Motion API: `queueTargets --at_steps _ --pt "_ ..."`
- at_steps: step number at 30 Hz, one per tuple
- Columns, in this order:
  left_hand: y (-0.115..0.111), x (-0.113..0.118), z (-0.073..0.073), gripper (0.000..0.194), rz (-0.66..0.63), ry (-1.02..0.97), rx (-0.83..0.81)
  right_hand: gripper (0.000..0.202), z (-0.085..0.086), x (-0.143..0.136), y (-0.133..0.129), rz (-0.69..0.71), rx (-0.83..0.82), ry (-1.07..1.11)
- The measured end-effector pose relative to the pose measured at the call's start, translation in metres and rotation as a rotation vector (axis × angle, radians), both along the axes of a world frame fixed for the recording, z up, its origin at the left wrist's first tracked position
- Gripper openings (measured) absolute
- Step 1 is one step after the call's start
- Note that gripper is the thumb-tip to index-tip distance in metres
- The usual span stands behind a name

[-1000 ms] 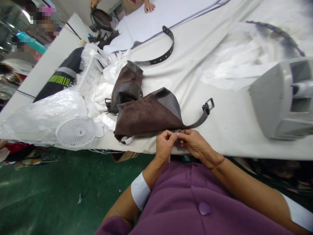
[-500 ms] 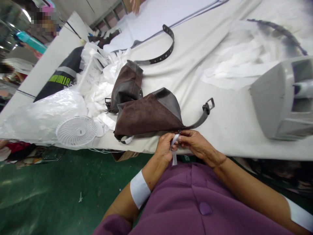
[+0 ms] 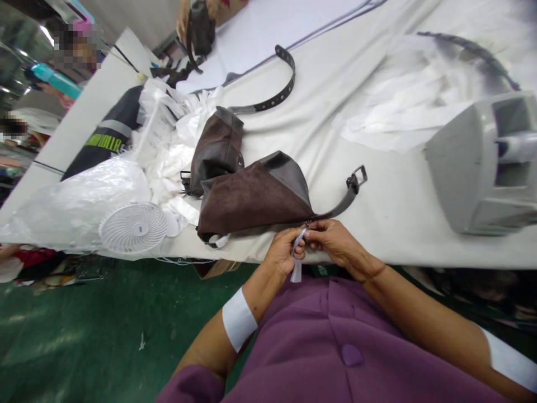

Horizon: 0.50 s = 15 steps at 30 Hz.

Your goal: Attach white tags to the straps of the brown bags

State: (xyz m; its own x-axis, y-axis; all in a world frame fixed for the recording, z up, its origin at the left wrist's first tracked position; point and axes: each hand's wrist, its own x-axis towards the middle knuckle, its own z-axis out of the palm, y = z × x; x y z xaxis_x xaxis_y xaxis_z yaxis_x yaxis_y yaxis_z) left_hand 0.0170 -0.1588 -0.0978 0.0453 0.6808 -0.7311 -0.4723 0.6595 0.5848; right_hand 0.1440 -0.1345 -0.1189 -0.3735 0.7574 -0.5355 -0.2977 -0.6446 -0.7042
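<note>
A dark brown bag (image 3: 251, 201) lies on its side near the table's front edge, its buckled strap (image 3: 346, 200) reaching right. Just below its lower right corner, my left hand (image 3: 286, 251) is closed on a thin whitish strip (image 3: 297, 268), whose end hangs down. My right hand (image 3: 331, 242) pinches at the top of the same strip, beside a small dark metal piece at the bag's edge. The fingertips of both hands nearly meet. Behind this bag lies a second brown bag (image 3: 218, 148) with a punched strap (image 3: 281, 98).
A white fan (image 3: 133, 228) and clear plastic (image 3: 79, 201) are at the left of the table (image 3: 390, 224). White wrapping (image 3: 398, 112) and a grey machine (image 3: 470, 168) stand right. Across the table, another person's hands (image 3: 183, 22) hold a dark bag (image 3: 202, 28).
The other person's hands have come further into view at the top with a dark bag. My hands have barely moved, still at the strip. The view has shifted slightly.
</note>
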Motion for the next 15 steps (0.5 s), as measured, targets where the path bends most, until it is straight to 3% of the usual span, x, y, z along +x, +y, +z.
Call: queueTargets --at_steps 10,15 --pt "-0.0046 0.0049 -0.0017 0.031 0.098 0.282 0.225 0.021 0.0027 0.0035 0.0050 0.025 0.060 -0.067" --pt "-0.0082 0.0054 -0.0020 0.028 0.054 0.373 0.322 0.019 0.0031 0.0057 0.0064 0.036 0.110 -0.130"
